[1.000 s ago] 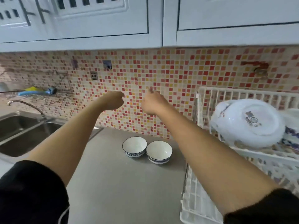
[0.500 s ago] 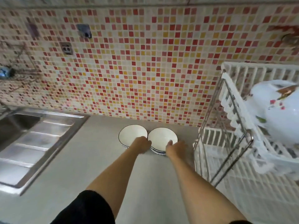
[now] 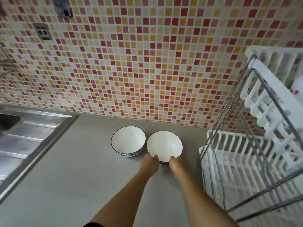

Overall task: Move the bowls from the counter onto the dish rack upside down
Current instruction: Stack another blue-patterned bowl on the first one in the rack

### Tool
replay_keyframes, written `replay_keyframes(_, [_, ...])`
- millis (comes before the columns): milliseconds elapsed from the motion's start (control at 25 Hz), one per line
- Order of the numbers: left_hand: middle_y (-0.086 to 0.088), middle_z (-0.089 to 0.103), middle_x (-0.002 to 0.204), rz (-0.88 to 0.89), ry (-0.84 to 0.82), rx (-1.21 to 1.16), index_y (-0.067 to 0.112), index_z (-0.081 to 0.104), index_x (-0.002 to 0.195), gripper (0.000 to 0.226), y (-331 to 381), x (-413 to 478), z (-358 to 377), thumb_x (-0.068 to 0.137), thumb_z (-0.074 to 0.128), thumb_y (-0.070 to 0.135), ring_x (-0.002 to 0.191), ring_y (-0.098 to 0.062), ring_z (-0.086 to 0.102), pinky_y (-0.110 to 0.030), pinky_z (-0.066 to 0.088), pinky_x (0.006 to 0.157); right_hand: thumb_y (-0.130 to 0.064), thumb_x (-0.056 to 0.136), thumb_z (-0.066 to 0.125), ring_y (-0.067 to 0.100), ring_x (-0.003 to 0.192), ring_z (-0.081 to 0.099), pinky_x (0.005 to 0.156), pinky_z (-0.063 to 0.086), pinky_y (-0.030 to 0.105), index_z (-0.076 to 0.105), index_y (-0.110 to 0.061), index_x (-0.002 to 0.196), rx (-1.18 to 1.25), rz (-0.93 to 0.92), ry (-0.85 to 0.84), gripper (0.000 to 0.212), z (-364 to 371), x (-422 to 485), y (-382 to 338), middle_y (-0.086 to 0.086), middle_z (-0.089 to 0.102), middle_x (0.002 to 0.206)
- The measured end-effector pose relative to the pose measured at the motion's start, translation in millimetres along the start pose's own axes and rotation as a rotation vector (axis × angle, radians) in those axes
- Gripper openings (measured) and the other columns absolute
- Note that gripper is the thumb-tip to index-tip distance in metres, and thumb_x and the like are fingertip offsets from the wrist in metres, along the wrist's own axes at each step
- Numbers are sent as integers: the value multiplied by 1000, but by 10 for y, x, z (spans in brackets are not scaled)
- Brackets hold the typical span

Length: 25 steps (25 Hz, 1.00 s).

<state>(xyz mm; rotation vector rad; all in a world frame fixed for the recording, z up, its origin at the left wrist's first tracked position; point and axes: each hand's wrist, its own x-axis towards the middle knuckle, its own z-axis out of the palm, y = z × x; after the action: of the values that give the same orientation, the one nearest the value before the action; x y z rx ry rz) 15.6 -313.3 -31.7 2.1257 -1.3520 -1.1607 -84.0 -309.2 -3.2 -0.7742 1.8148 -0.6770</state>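
Both hands on the near rim of the right bowl (image 3: pixel 164 145): left hand (image 3: pixel 150 163) and right hand (image 3: pixel 176 164) each form a grip w/ thumb over the lip, fingers underneath (underside not visible). Bowl upright, mouth up, looks barely tipped toward the hands; can't tell if its base has left the worktop (image 3: pixel 82 169). Second bowl (image 3: pixel 128 140) just left of the grip, rims touching or nearly so, untouched, upright. Handling, as judged: glazed ceramic, stiff, some weight, smooth and likely slippery at the rim, chips if knocked vs its neighbour or the rack wire. Best hold prob. rim plus foot ring, two-handed, so it can be flipped mid-carry. Dish rack (image 3: pixel 246 161) right of the grip, close by: white slatted lower tray, chrome frame, upper tier w/ something white in it, mostly cut off. Worktop grey, matte, flat. Steel sink (image 3: pixel 24 136) far left of the grip. Mosaic tile wall (image 3: pixel 147 63) beyond the bowls, socket up left.
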Motion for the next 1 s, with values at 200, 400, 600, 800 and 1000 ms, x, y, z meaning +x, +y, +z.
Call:
replay_keyframes(200, [-25, 58, 118, -6, 60, -78, -5, 47, 118, 43, 139, -159, -446, 92, 37, 28, 107, -40, 59, -46, 51, 93, 7, 89, 37, 38, 94, 58, 43, 50, 12, 41, 4, 128, 36, -177, 61, 40, -129, -331, 35, 21, 51, 129])
replay_keyframes(400, [-22, 58, 121, 250, 199, -21, 2, 47, 127, 44, 495, -628, -1390, 99, 30, 32, 108, -36, 55, -38, 43, 89, 0, 90, 40, 30, 110, 54, 61, 56, 19, 32, -16, 140, -181, -534, 50, 53, -353, -1027, -344, 9, 50, 133])
replay_keyframes(600, [-18, 64, 112, 582, 468, -94, 11, 48, 131, 49, 503, -1413, -2022, 97, 30, 43, 91, -29, 59, -34, 43, 78, -7, 89, 44, 21, 89, 59, 74, 56, 34, 32, -25, 134, -142, -756, -14, 50, -550, -1876, -865, 0, 58, 120])
replay_keyframes(800, [4, 56, 76, 793, 605, -349, 8, 54, 121, 45, 724, -2208, -2278, 96, 36, 41, 67, -13, 50, -25, 44, 62, -3, 92, 40, 16, 93, 57, 84, 51, 30, 39, -30, 134, -144, -1028, -20, 50, -946, -2694, -1100, -5, 60, 112])
replay_keyframes(1000, [6, 59, 102, 1118, 424, -485, 19, 50, 120, 99, 1227, -2924, -2334, 57, 28, 93, 93, -8, 60, -12, 55, 67, -5, 92, 43, 8, 71, 58, 61, 52, 17, 38, -32, 134, -169, -1253, 197, 50, -1629, -3233, -1211, -9, 58, 92])
